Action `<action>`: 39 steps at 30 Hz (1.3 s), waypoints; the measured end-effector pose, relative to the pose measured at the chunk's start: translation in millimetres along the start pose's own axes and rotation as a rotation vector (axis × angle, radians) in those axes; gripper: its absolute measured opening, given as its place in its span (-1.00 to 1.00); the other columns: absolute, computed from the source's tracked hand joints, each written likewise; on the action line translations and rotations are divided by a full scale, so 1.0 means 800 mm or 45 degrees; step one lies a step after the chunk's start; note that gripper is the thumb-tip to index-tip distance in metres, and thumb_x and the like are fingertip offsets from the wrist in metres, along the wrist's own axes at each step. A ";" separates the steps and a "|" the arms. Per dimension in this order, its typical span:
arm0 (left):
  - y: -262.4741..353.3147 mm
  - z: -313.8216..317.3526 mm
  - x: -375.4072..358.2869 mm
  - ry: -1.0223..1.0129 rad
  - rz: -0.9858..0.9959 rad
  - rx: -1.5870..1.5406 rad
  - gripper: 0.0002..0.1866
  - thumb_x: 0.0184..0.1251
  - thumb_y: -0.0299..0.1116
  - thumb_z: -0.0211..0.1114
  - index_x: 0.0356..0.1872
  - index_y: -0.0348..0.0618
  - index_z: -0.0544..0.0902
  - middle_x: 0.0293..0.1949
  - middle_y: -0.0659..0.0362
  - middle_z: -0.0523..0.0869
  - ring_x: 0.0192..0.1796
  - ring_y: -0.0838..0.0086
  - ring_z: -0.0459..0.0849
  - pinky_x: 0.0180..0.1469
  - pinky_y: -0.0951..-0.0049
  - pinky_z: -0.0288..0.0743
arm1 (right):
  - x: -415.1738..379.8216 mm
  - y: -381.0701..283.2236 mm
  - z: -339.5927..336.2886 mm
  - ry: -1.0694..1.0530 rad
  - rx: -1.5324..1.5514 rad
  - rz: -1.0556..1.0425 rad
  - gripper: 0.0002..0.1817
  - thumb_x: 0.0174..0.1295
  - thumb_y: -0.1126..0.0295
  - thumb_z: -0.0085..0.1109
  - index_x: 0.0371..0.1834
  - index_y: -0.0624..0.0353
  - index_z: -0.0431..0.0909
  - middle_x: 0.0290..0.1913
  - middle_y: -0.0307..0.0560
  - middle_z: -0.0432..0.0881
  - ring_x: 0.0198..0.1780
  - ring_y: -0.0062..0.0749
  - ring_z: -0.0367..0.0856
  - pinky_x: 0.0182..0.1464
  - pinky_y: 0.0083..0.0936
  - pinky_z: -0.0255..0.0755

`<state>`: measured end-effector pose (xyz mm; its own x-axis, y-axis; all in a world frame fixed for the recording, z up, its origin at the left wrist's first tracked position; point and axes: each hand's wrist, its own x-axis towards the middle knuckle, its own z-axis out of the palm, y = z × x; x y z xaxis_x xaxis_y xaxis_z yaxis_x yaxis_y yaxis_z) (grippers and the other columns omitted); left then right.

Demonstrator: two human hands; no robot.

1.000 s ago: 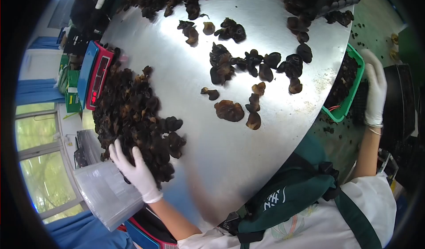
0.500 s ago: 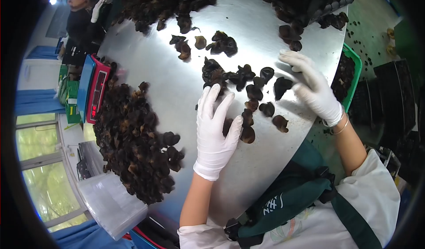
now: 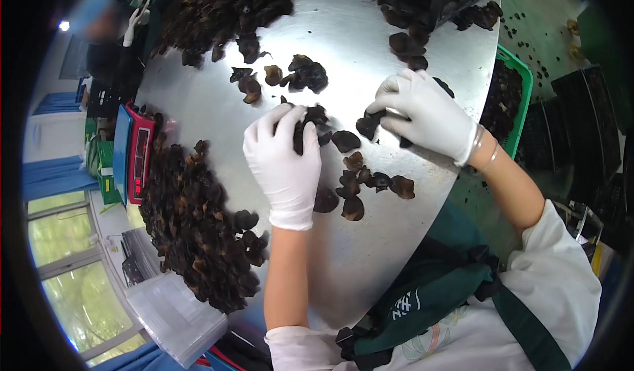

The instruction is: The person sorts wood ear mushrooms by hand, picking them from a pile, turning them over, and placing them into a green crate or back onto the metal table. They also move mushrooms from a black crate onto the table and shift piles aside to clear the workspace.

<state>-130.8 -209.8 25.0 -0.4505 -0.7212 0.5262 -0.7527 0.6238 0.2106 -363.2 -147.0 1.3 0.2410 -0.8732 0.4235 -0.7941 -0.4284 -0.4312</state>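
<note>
Dark brown wood ear mushrooms lie scattered on a shiny metal table (image 3: 370,245). My left hand (image 3: 282,163), in a white glove, curls its fingers and thumb around a clump of wood ear mushrooms (image 3: 317,115); the palm side is hidden. My right hand (image 3: 429,117), gloved too, bends over the table to the right, with a dark wood ear mushroom (image 3: 368,125) at its closed fingertips. Between and below the hands several loose pieces lie apart, among them a flat black one (image 3: 345,141) and a brown one (image 3: 402,187).
A large mushroom heap (image 3: 198,232) covers the table's left side, another heap (image 3: 231,8) the far side. A red and blue scale (image 3: 139,153) stands at the left edge. Clear plastic bags (image 3: 175,315) sit below it. A green crate (image 3: 526,100) stands right. A co-worker (image 3: 105,34) is far left.
My left hand has moved left and up, its fingers curling round the clump. My right hand has moved left and closed at the loose pieces, some of which have shifted. The whole view has turned slightly.
</note>
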 end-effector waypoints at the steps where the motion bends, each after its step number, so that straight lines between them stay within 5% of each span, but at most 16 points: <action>1: 0.003 -0.005 -0.003 0.032 -0.039 -0.015 -0.79 0.16 -0.45 0.44 -0.15 -0.04 0.78 -0.10 0.22 0.72 0.03 0.23 0.57 0.15 0.25 0.43 | 0.001 0.001 -0.005 0.066 0.135 0.124 -0.78 0.19 0.43 0.23 -0.09 0.17 0.67 -0.12 -0.06 0.63 -0.09 -0.20 0.59 -0.01 -0.33 0.44; 4: 0.011 -0.021 -0.018 -0.046 -0.033 -0.175 -0.74 0.16 -0.49 0.43 -0.10 -0.02 0.77 -0.08 0.24 0.72 0.03 0.28 0.56 0.16 0.29 0.40 | 0.003 0.001 -0.030 0.333 0.624 0.466 -0.88 0.28 0.45 0.19 -0.17 0.20 0.63 -0.12 -0.13 0.63 -0.11 -0.40 0.59 -0.14 -0.38 0.51; 8: 0.016 -0.033 -0.023 -0.296 0.086 -0.221 -0.68 0.13 -0.52 0.42 -0.06 0.02 0.77 -0.08 0.31 0.72 0.04 0.33 0.55 0.15 0.31 0.39 | -0.029 0.014 -0.061 0.600 2.059 0.693 -0.53 0.21 0.55 -0.02 0.24 0.24 0.41 0.26 0.09 0.52 -0.10 -0.46 0.57 -0.17 -0.58 0.59; 11: 0.015 -0.021 -0.021 -0.423 0.159 -0.185 -0.67 0.11 -0.52 0.43 -0.08 0.08 0.79 -0.09 0.32 0.72 0.02 0.31 0.55 0.16 0.28 0.38 | -0.048 0.014 -0.069 0.530 1.748 0.779 -0.52 0.19 0.55 0.01 0.24 0.25 0.42 0.22 0.03 0.55 -0.16 -0.55 0.57 -0.29 -0.69 0.53; 13: 0.014 -0.016 -0.017 -0.457 0.199 -0.109 -0.68 0.10 -0.49 0.44 -0.09 0.10 0.79 -0.06 0.32 0.72 0.02 0.29 0.55 0.18 0.25 0.38 | -0.046 -0.002 -0.075 0.235 1.271 0.958 -0.53 0.19 0.55 0.10 0.22 0.14 0.50 0.10 -0.24 0.57 -0.26 -0.71 0.53 -0.35 -0.81 0.38; 15: 0.010 -0.015 -0.012 -0.472 0.256 -0.049 -0.68 0.11 -0.49 0.44 -0.08 0.06 0.78 -0.05 0.30 0.71 0.03 0.27 0.55 0.20 0.26 0.37 | -0.051 -0.010 -0.029 0.279 0.761 0.615 -0.60 0.25 0.49 0.20 0.19 0.11 0.55 0.03 -0.36 0.57 -0.21 -0.59 0.56 -0.13 -0.60 0.52; 17: 0.017 -0.020 -0.014 -0.330 0.170 -0.106 -0.73 0.15 -0.46 0.45 -0.09 -0.01 0.78 -0.05 0.28 0.72 0.00 0.31 0.57 0.16 0.30 0.41 | -0.054 -0.016 -0.014 0.026 0.211 0.441 -0.59 0.25 0.47 0.23 0.20 0.11 0.57 -0.06 -0.36 0.59 -0.19 -0.52 0.55 -0.02 -0.52 0.52; 20: 0.029 -0.035 -0.029 -0.205 -0.323 -0.641 -0.77 0.23 -0.39 0.47 -0.08 -0.10 0.75 -0.01 0.22 0.72 -0.03 0.40 0.61 0.05 0.35 0.48 | -0.052 -0.022 -0.010 0.180 0.752 0.518 -0.65 0.33 0.42 0.21 0.18 0.13 0.58 -0.20 -0.32 0.61 -0.28 -0.61 0.54 -0.16 -0.59 0.52; 23: 0.041 -0.055 -0.053 -0.190 -0.860 -1.655 -0.70 0.48 -0.26 0.31 0.08 -0.23 0.64 0.16 0.08 0.65 0.01 0.44 0.66 0.03 0.41 0.57 | -0.056 -0.035 -0.033 -0.121 2.071 0.951 -0.55 0.49 0.20 0.13 0.29 0.27 0.49 -0.14 -0.23 0.62 -0.38 -0.73 0.46 -0.35 -0.75 0.35; 24: 0.044 -0.056 -0.062 -0.187 -0.966 -1.994 -0.68 0.52 -0.25 0.26 0.13 -0.23 0.61 0.18 0.07 0.64 0.03 0.40 0.67 0.07 0.40 0.58 | -0.051 -0.045 -0.027 -0.089 2.119 0.907 -0.49 0.56 0.08 0.01 0.29 0.32 0.48 -0.13 -0.21 0.62 -0.50 -0.81 0.29 -0.47 -0.78 0.18; 26: 0.052 -0.053 -0.082 -0.180 -1.120 -2.484 -0.60 0.60 -0.20 0.11 0.28 -0.23 0.49 0.28 -0.01 0.57 0.24 0.26 0.61 0.30 0.25 0.52 | -0.037 -0.064 -0.039 -0.217 1.779 0.788 -0.49 0.56 0.09 0.01 0.29 0.33 0.47 -0.12 -0.21 0.63 -0.49 -0.79 0.31 -0.44 -0.77 0.24; 28: 0.074 -0.059 -0.085 -0.152 -1.317 -2.848 -0.59 0.62 -0.18 0.07 0.29 -0.24 0.47 0.33 -0.03 0.52 0.34 0.22 0.52 0.39 0.16 0.43 | -0.039 -0.083 -0.032 -0.143 1.897 0.797 -0.57 0.54 0.21 0.02 0.27 0.32 0.49 -0.07 -0.22 0.63 -0.44 -0.78 0.34 -0.35 -0.74 0.33; 31: 0.074 -0.059 -0.105 -0.166 -1.322 -3.360 -0.54 0.65 -0.14 -0.01 0.32 -0.28 0.42 0.41 -0.07 0.43 0.45 0.17 0.39 0.53 0.09 0.24 | -0.029 -0.115 -0.014 0.025 1.113 0.093 -0.54 0.24 0.55 0.15 0.25 0.20 0.53 0.08 -0.06 0.61 -0.04 -0.33 0.60 0.07 -0.41 0.49; 34: 0.072 -0.066 -0.123 -0.053 -1.422 -3.655 -0.50 0.67 -0.11 -0.07 0.34 -0.34 0.38 0.40 -0.09 0.44 0.43 0.17 0.42 0.55 0.14 0.20 | -0.017 -0.146 0.003 -0.009 0.941 0.015 -0.52 0.15 0.57 0.21 0.20 0.12 0.56 0.03 -0.01 0.59 0.13 -0.05 0.53 0.20 -0.24 0.42; 36: 0.072 -0.070 -0.134 -0.193 -1.228 -2.377 -0.48 0.69 -0.08 -0.14 0.34 -0.35 0.37 0.43 -0.09 0.42 0.44 0.18 0.41 0.55 0.14 0.20 | -0.013 -0.156 0.018 -0.009 0.742 -0.133 -0.57 0.11 0.51 0.27 0.11 0.06 0.61 0.03 -0.11 0.60 0.11 -0.09 0.53 0.14 -0.28 0.43; 39: 0.056 -0.076 -0.151 -0.213 -1.011 -1.855 -0.50 0.69 -0.15 -0.15 0.35 -0.37 0.36 0.47 -0.09 0.37 0.49 0.19 0.37 0.54 0.16 0.22 | -0.012 -0.159 0.024 0.040 0.636 -0.270 -0.64 0.12 0.43 0.32 0.04 0.05 0.64 0.00 -0.17 0.62 0.05 -0.15 0.54 0.06 -0.33 0.43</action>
<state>-80.9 -76.6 20.9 -0.3159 -0.9372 -0.1476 0.1999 -0.2178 0.9553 -253.8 -88.6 37.2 0.3440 -0.7515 0.5629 -0.3662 -0.6594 -0.6566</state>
